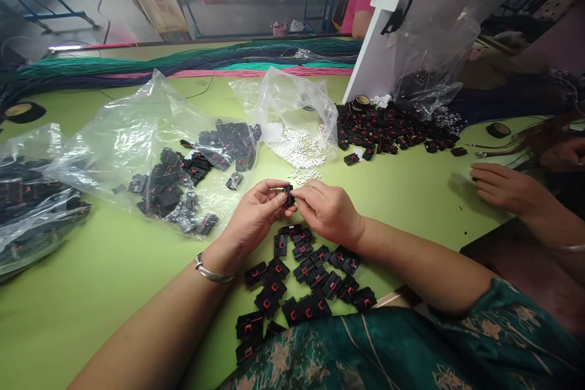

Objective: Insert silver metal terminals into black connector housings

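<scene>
Green clothing (356, 353) meets the near edge of the tabletop (415, 213). Beyond, the left hand (253, 213) grips a block (288, 194), its long axis seemingly toward the far edge; the right hand (331, 213), fingertips pinched, meets its right side.

One held connector (288, 196), probably three tapes (25, 111)

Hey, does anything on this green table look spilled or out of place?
Mildly: small white pieces fan out from the open clear bag, some apparently loose on the table, like a slight spill. Two tiny dark specks also lie alone toward the right.
</scene>
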`<state>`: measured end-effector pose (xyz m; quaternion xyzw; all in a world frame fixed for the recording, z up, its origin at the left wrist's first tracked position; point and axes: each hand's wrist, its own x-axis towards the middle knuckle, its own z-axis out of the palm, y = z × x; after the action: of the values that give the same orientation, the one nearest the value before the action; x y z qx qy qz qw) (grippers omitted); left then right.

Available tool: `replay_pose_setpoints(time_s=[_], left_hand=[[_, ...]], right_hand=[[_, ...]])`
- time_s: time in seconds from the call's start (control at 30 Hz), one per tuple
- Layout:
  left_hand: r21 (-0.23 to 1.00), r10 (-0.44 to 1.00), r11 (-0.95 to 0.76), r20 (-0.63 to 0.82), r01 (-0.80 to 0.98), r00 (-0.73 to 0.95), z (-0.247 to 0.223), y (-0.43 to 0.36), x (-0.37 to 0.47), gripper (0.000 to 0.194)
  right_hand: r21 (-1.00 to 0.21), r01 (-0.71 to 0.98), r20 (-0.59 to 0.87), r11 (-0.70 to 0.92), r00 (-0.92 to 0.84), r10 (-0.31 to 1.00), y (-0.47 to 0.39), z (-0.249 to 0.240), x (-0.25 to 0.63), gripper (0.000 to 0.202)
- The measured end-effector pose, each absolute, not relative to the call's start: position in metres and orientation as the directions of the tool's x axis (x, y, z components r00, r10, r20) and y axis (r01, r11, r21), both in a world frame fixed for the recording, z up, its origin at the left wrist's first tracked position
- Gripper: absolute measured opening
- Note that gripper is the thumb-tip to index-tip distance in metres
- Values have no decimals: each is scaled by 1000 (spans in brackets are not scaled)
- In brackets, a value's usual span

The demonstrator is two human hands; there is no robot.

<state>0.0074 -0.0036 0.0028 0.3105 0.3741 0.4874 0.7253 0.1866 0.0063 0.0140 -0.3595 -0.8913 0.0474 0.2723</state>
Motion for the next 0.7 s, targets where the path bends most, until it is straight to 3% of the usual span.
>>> replay_pose_setpoints(time_s=[0.2, 0.33, 0.43, 0.5, 0.6, 0.7], left_hand=[[808, 952, 298, -216, -509, 215, 6, -3, 6, 34], [815, 963, 263, -188, -516, 194, 11, -2, 3, 36], [825, 959, 269, -183, -497, 215, 13, -3, 3, 34], [835, 955, 278, -188, -475, 228, 12, -4, 4, 35], [867, 956, 270, -188, -418, 227, 8, -6, 6, 38], [902, 957, 256, -185, -348, 223, 3, -6, 7, 36]], right_hand=[[-273, 625, 415, 731, -609, 676, 0, 15, 183, 31], [-507, 472, 484, 721, -536, 691, -1, 13, 183, 40], [-756, 360, 419, 547, -376, 826, 1, 15, 185, 48], [-867, 323, 295, 380, -281, 913, 4, 18, 185, 40], [-939, 274, 139, 208, -253, 958, 8, 23, 183, 14], [-964, 239, 54, 119, -264, 963, 10, 27, 182, 10]])
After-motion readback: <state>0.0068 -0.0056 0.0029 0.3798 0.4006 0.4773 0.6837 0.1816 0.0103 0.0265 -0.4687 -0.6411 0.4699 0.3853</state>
